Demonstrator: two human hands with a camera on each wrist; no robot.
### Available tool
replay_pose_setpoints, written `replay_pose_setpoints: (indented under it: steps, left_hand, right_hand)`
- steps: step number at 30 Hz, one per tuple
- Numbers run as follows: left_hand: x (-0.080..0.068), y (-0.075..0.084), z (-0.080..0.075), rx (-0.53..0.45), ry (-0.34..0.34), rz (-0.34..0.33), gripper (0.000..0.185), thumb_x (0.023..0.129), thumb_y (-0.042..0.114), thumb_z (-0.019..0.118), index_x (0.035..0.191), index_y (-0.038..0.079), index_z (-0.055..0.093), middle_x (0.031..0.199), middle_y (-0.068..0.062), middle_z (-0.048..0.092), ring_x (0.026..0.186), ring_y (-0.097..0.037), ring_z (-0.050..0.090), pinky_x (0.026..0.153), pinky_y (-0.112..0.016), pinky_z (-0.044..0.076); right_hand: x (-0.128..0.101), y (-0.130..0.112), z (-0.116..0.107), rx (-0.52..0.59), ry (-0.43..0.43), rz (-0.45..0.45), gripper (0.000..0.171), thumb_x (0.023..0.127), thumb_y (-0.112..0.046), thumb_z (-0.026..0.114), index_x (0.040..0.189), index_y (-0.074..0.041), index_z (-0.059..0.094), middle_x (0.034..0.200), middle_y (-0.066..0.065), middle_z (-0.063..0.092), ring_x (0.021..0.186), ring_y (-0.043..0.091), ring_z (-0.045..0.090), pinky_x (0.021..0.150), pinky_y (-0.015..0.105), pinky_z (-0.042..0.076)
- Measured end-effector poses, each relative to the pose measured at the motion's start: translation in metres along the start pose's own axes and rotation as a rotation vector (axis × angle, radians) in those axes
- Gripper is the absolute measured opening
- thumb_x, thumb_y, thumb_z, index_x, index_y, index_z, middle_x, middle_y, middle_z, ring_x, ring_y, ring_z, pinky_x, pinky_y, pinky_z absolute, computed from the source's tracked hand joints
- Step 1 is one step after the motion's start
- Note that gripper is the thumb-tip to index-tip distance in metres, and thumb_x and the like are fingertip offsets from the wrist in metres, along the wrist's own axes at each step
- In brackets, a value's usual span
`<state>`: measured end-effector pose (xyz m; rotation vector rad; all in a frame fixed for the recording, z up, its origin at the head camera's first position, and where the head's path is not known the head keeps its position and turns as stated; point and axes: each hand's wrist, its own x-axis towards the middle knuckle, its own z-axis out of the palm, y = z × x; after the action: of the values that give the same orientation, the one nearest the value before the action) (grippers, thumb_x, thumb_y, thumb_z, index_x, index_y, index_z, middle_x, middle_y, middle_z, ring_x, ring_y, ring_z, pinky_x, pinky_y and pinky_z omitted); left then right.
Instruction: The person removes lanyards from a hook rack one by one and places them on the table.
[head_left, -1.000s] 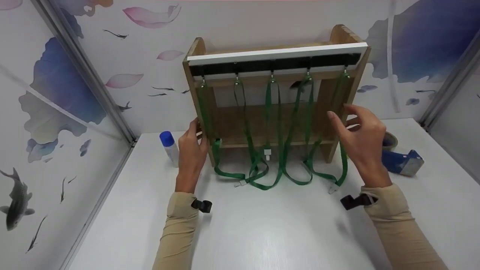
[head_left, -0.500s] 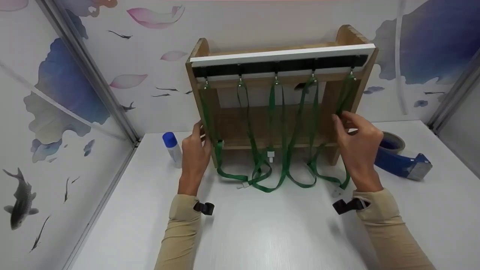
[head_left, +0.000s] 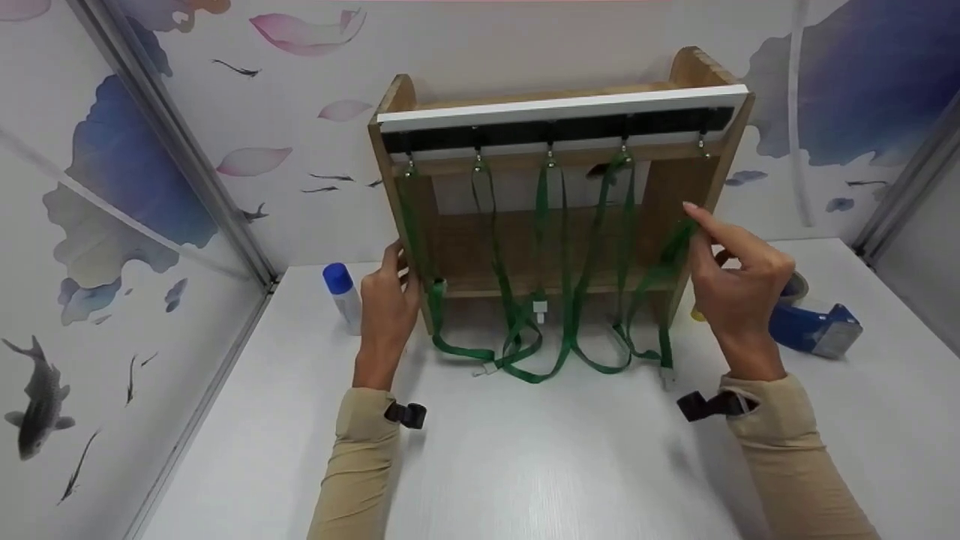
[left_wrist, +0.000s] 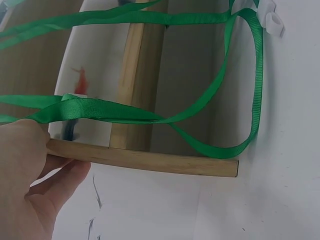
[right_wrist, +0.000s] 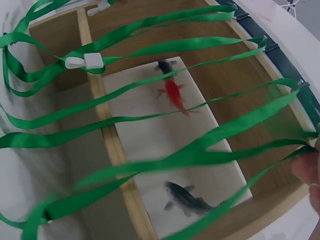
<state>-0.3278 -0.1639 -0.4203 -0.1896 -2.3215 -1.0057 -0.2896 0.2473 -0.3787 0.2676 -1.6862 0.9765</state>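
Note:
A small wooden rack (head_left: 664, 195) stands at the back of the table, with a black hook strip (head_left: 517, 135) across its top front. Several green lanyards (head_left: 541, 195) hang from its hooks, their lower loops lying on the table. At the far right, the last hook (head_left: 703, 146) is bare. My right hand (head_left: 742, 292) pinches the top of a green lanyard (head_left: 675, 244) between thumb and fingers, below that hook; its fingertips (right_wrist: 306, 167) show at the right wrist view's edge. My left hand (head_left: 386, 315) grips the rack's left side panel (left_wrist: 170, 161), thumb inside, fingers outside.
A tube with a blue cap (head_left: 343, 296) stands left of my left hand. Beyond my right hand lie a blue tape dispenser (head_left: 817, 330) and a partly hidden tape roll (head_left: 796, 289). Printed walls (head_left: 525, 37) close off the back and sides.
My right hand reached the rightmost lanyard, took hold of it and drew it off its hook, down and slightly right. My left hand stays on the rack's side.

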Motion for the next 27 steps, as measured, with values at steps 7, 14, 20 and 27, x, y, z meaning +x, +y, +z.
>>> replay_pose_setpoints:
  steps: [7, 14, 20, 27]
  left_hand:
    - [0.0, 0.0, 0.001, 0.003, -0.011, -0.01, 0.044, 0.109, 0.014, 0.066, 0.15, 0.002, 0.057, 0.142, -0.02, 0.072, 0.123, -0.035, 0.076, 0.097, -0.044, 0.065]
    - [-0.001, 0.001, 0.0, 0.0, -0.008, -0.014, 0.043, 0.11, 0.014, 0.064, 0.151, 0.002, 0.057, 0.141, -0.02, 0.072, 0.122, -0.037, 0.076, 0.098, -0.045, 0.065]
    - [-0.003, 0.001, 0.001, 0.004, -0.005, -0.019, 0.042, 0.11, 0.011, 0.064, 0.15, 0.001, 0.057, 0.14, -0.022, 0.072, 0.121, -0.038, 0.076, 0.098, -0.048, 0.065]
    - [-0.002, 0.0, -0.001, -0.012, -0.013, -0.016, 0.044, 0.11, 0.012, 0.064, 0.151, 0.002, 0.056, 0.141, -0.022, 0.072, 0.123, -0.038, 0.076, 0.099, -0.049, 0.065]
  right_hand:
    - [0.003, 0.009, -0.01, -0.017, -0.157, 0.106, 0.031, 0.105, -0.014, 0.061, 0.123, -0.023, 0.084, 0.112, 0.008, 0.085, 0.088, -0.015, 0.067, 0.075, 0.009, 0.05]
    - [0.005, 0.013, -0.02, 0.031, -0.29, 0.234, 0.022, 0.105, -0.019, 0.07, 0.123, -0.016, 0.082, 0.12, 0.011, 0.082, 0.099, -0.013, 0.073, 0.094, 0.006, 0.055]
    - [-0.004, 0.026, -0.043, -0.016, -0.485, 0.362, 0.024, 0.108, -0.019, 0.065, 0.127, -0.014, 0.079, 0.124, 0.008, 0.076, 0.084, -0.012, 0.074, 0.061, 0.006, 0.051]
    - [-0.01, 0.042, -0.071, -0.092, -0.793, 0.421, 0.026, 0.109, -0.023, 0.066, 0.131, -0.015, 0.077, 0.122, 0.01, 0.073, 0.087, 0.001, 0.074, 0.077, 0.009, 0.058]
